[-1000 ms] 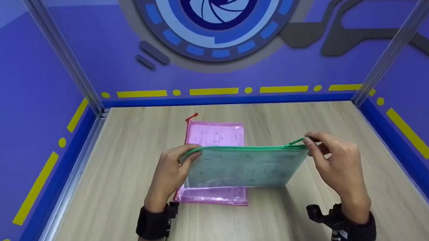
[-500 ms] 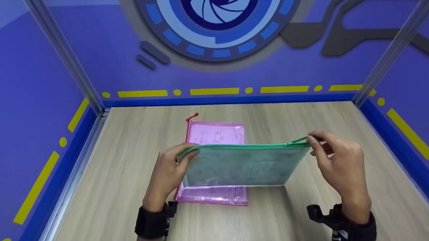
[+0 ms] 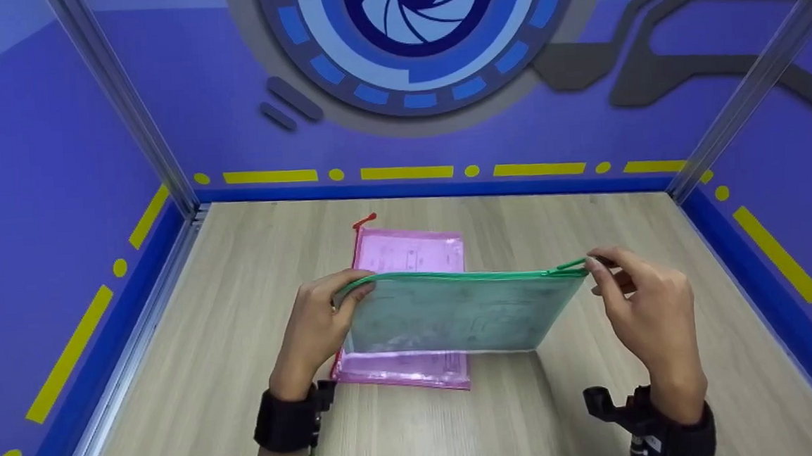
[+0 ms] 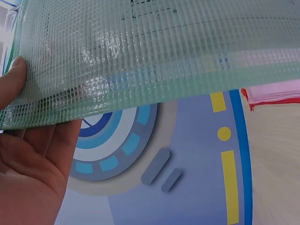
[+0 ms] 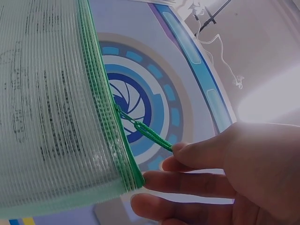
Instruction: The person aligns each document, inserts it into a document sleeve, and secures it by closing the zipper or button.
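Note:
A green mesh zipper pouch (image 3: 447, 317) with printed paper inside is held tilted above the table, its green zipper edge uppermost. My left hand (image 3: 317, 325) pinches its upper left corner, thumb on the near face and fingers behind. My right hand (image 3: 647, 308) pinches the green cord zipper pull (image 5: 152, 136) between thumb and index finger, at the zipper's right end; the other fingers lie close to the pouch corner in the right wrist view. Beneath the green pouch lies a pink zipper pouch (image 3: 414, 251) with a red zipper, its middle hidden by the green one.
The wooden table (image 3: 253, 265) is enclosed by blue printed walls (image 3: 401, 144) at the back and sides, with metal posts (image 3: 124, 111) in the corners. A red zipper pull (image 3: 365, 220) sticks out at the pink pouch's far left corner. Each wrist wears a black camera strap (image 3: 287, 420).
My right hand has shifted slightly right and the zipper slider has moved a little right with it. The left hand has drifted slightly left and keeps its pinch.

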`<state>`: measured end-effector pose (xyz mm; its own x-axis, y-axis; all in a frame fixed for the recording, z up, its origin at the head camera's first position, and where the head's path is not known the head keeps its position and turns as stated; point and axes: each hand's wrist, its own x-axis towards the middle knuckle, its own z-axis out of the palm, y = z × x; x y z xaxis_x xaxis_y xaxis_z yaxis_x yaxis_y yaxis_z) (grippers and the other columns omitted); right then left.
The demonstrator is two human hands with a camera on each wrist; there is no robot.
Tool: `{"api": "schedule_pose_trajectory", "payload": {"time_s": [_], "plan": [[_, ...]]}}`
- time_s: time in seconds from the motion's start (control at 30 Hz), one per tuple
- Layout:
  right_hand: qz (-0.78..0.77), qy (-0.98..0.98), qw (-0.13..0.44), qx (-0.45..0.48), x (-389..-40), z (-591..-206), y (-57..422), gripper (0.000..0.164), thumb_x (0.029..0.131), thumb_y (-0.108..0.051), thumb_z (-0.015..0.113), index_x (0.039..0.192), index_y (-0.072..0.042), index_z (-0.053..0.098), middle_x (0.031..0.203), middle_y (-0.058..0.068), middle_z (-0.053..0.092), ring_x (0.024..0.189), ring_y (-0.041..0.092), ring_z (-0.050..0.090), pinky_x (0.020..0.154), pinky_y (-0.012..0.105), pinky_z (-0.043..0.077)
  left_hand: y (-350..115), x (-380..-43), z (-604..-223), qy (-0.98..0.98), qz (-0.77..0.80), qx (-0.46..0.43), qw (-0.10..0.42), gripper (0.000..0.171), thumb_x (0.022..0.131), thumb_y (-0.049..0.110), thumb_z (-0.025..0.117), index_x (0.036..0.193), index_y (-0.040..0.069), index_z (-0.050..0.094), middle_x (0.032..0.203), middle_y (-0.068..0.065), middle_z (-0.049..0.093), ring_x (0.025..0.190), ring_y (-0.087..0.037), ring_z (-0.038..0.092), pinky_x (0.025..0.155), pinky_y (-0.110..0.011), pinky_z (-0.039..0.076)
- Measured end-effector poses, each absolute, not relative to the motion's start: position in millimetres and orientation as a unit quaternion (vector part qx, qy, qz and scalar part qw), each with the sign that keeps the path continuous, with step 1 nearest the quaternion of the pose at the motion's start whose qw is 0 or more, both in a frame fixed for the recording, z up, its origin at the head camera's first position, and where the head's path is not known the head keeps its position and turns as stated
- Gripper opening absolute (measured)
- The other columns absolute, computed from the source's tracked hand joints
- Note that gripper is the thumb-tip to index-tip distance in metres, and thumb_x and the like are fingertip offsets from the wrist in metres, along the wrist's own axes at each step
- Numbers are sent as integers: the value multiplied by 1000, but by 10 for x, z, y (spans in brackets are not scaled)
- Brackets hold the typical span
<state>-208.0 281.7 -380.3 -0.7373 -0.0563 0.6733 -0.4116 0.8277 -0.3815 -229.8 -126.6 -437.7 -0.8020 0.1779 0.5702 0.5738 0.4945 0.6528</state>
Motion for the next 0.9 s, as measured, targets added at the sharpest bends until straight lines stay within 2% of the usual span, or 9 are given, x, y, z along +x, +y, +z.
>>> {"api": "schedule_pose_trajectory", "payload": {"time_s": [0.13, 0.3, 0.5, 0.7, 0.9], "plan": [[263, -896, 340, 117, -2082, -3807, 2824, 10, 100, -10, 75, 107, -6, 80, 89, 4, 79, 62, 8, 70, 68, 2, 41, -1284, -2307, -4383, -831, -453, -225, 230, 13, 101, 15, 73, 111, 16, 81, 104, 8, 79, 84, -7, 70, 70, -28, 52], [260, -897, 335, 122, -2083, -3810, 2811, 11, 100, -10, 75, 109, -6, 80, 91, 3, 79, 62, 13, 71, 68, 2, 41, -1304, -2325, -4387, -828, -451, -227, 243, 13, 100, 15, 74, 111, 15, 81, 105, 6, 79, 92, -6, 73, 76, -30, 56], [264, -897, 336, 117, -2083, -3803, 2816, 11, 100, -10, 75, 109, -7, 80, 90, 4, 79, 62, 14, 71, 68, 2, 41, -1331, -2343, -4377, -823, -455, -228, 252, 14, 99, 12, 74, 111, 13, 81, 105, 5, 79, 87, -6, 71, 71, -28, 52], [263, -896, 338, 117, -2093, -3810, 2822, 10, 100, -9, 75, 107, -5, 79, 90, 4, 78, 62, 5, 69, 68, 2, 42, -1348, -2355, -4386, -826, -450, -219, 258, 13, 99, 13, 75, 110, 13, 81, 104, 5, 80, 94, -6, 74, 78, -33, 58], [263, -894, 341, 122, -2096, -3814, 2811, 10, 100, -8, 75, 107, -4, 79, 89, 6, 78, 62, 10, 70, 69, 2, 42, -1361, -2350, -4396, -828, -451, -206, 261, 13, 99, 13, 74, 110, 12, 81, 105, 3, 80, 97, -7, 75, 85, -36, 60]]}}
